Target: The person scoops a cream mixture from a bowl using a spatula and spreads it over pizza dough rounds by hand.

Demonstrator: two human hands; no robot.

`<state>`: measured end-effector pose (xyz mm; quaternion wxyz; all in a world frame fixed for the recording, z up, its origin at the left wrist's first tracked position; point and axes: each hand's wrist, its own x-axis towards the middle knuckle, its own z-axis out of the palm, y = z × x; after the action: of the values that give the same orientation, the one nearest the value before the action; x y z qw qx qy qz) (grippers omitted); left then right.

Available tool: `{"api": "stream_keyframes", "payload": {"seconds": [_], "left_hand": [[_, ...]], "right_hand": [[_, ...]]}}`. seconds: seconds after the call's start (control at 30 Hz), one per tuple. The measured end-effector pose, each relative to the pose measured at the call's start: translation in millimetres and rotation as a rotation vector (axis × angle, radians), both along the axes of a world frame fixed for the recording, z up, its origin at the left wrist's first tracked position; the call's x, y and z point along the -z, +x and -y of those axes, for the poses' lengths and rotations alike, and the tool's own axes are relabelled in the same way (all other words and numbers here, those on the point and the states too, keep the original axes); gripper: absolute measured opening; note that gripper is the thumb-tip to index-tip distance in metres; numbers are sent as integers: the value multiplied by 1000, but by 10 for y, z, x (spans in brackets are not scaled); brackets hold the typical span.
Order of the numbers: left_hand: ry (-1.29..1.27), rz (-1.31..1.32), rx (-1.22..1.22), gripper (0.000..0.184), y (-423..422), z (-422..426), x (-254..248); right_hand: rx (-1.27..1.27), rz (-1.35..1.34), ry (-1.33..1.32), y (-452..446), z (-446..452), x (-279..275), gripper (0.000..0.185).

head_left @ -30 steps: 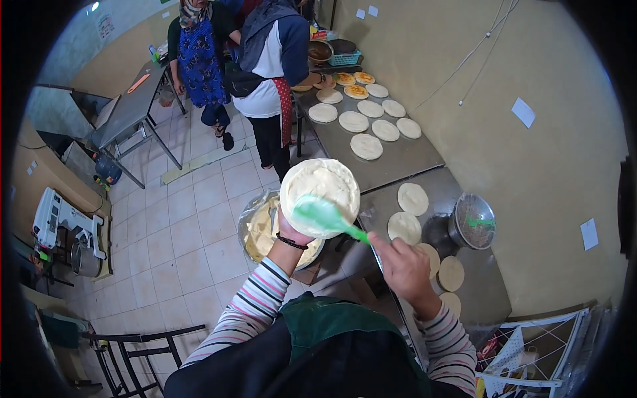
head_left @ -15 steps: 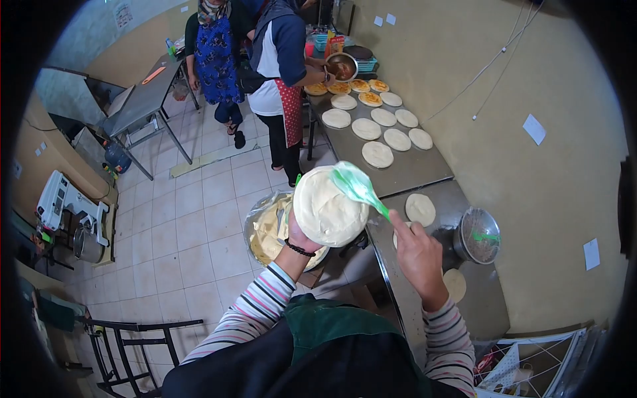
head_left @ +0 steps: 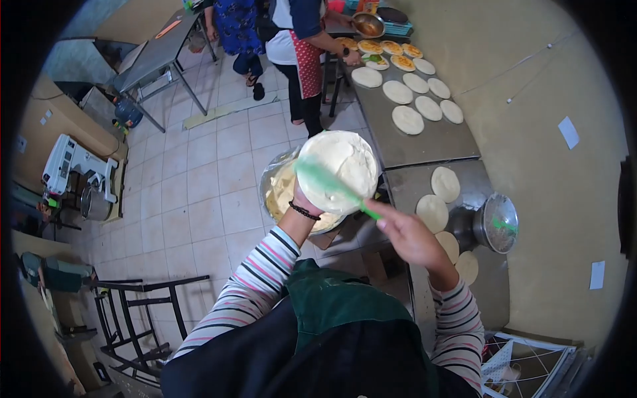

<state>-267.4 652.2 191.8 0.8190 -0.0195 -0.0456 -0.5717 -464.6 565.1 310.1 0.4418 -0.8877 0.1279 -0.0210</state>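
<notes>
My left hand (head_left: 302, 199) holds up a flat dough round (head_left: 352, 158) from below; the fingers are mostly hidden under it. A thick pale cream covers its top. My right hand (head_left: 413, 237) grips the handle of a green spatula (head_left: 330, 184), whose blurred blade lies across the left part of the cream. Below the round, a large plastic-lined bowl (head_left: 268, 178) holds more pale yellow cream. Several bare dough rounds (head_left: 432, 213) lie on the metal table to my right, next to a metal bowl (head_left: 505, 229) with something green in it.
On the far metal table (head_left: 431, 149) lie several rounds, some with orange topping (head_left: 403, 62). A co-worker in a red dotted apron (head_left: 307, 69) reaches over them; another person (head_left: 240, 30) stands beside. A black metal frame (head_left: 142, 305) and a white mixer (head_left: 73, 169) are at left.
The spatula blade has swept from the right of the round to its left, and my right hand has tilted. The view has shifted. The co-worker's hand now reaches down to the topped rounds.
</notes>
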Motion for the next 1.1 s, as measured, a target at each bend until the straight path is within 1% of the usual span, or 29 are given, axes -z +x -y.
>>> {"api": "stream_keyframes", "payload": {"seconds": [0.03, 0.07, 0.1, 0.13, 0.17, 0.2, 0.23, 0.27, 0.3, 0.33, 0.37, 0.4, 0.47, 0.5, 0.53, 0.6, 0.63, 0.67, 0.73, 0.77, 0.8, 0.87, 0.9, 0.93, 0.97, 1.0, 1.03, 1.07, 1.1], "left_hand": [[144, 66, -84, 51, 71, -42, 13], [285, 135, -168, 50, 148, -90, 18], [-37, 91, -69, 52, 171, -199, 45], [-29, 83, -76, 52, 192, -261, 47], [24, 43, -73, 52, 210, -309, 59], [72, 8, -66, 52, 229, -338, 69], [-38, 6, -45, 51, 247, -365, 87], [-41, 11, -49, 51, 282, -385, 69], [199, 218, -174, 49, 303, -430, 61], [440, 428, -295, 48, 343, -472, 51], [152, 22, -114, 48, 442, -518, 65], [154, 24, -113, 48, 486, -532, 75], [-10, 0, -16, 48, 477, -569, 21], [-7, -22, -34, 49, 476, -538, 44], [-13, -14, -21, 49, 515, -508, 73], [148, 198, -243, 48, 617, -462, 129], [144, 197, -239, 48, 661, -477, 122], [116, 178, -234, 48, 728, -507, 101], [65, 134, -229, 48, 871, -596, 70], [41, 109, -229, 47, 916, -637, 68], [21, 82, -226, 47, 931, -680, 80], [13, 48, -208, 47, 881, -724, 142], [-111, 50, -182, 47, 850, -683, 170], [-239, 54, -157, 47, 819, -632, 120], [332, 100, -397, 48, 775, -638, 7], [330, 104, -396, 48, 796, -683, 14], [175, 110, -309, 47, 855, -752, 32], [21, 113, -225, 47, 891, -796, 48], [89, 88, -228, 50, 896, -821, 77]], "right_hand": [[-114, 18, 34, -24, -33, 39, 34], [-125, 17, 38, 22, 1, 86, 34], [-88, 144, 15, 70, 47, 152, 34], [-48, 267, -7, 128, 67, 192, 33], [89, 5, 53, 235, 70, -32, 33], [-4, 290, -119, 349, 176, 259, 33], [-32, 175, -29, 358, 82, 257, 33], [-65, 62, 57, 362, -41, 243, 34], [-142, -6, 21, 332, -140, 238, 34], [-243, -7, 37, 305, -221, 173, 34], [-266, 78, 94, 314, -262, 141, 33], [-286, 161, 153, 320, -291, 132, 33], [-110, 329, 29, 519, -200, 121, 33], [-7, 176, 19, 574, -190, -1, 33], [5, 185, 12, 579, -253, -83, 33], [-112, -156, -104, 545, -384, -162, 32], [-154, 2, -160, 435, -431, -55, 32], [-151, 2, -163, 329, -432, -83, 32], [-137, -58, -405, 138, -363, -224, 32], [-37, -13, -429, 94, -320, -267, 32], [-39, -21, -426, 138, -327, -272, 32], [128, 204, -565, 292, -410, -275, 29], [119, 295, -485, 375, -501, -213, 31], [129, 297, -488, 365, -504, -172, 31], [81, 226, -623, 347, -508, -131, 31], [29, 152, -756, 332, -495, -85, 32], [82, 194, -793, 272, -394, -30, 31], [77, 197, -799, 252, -320, -49, 31], [193, 127, -908, 236, -272, -59, 32]]}}
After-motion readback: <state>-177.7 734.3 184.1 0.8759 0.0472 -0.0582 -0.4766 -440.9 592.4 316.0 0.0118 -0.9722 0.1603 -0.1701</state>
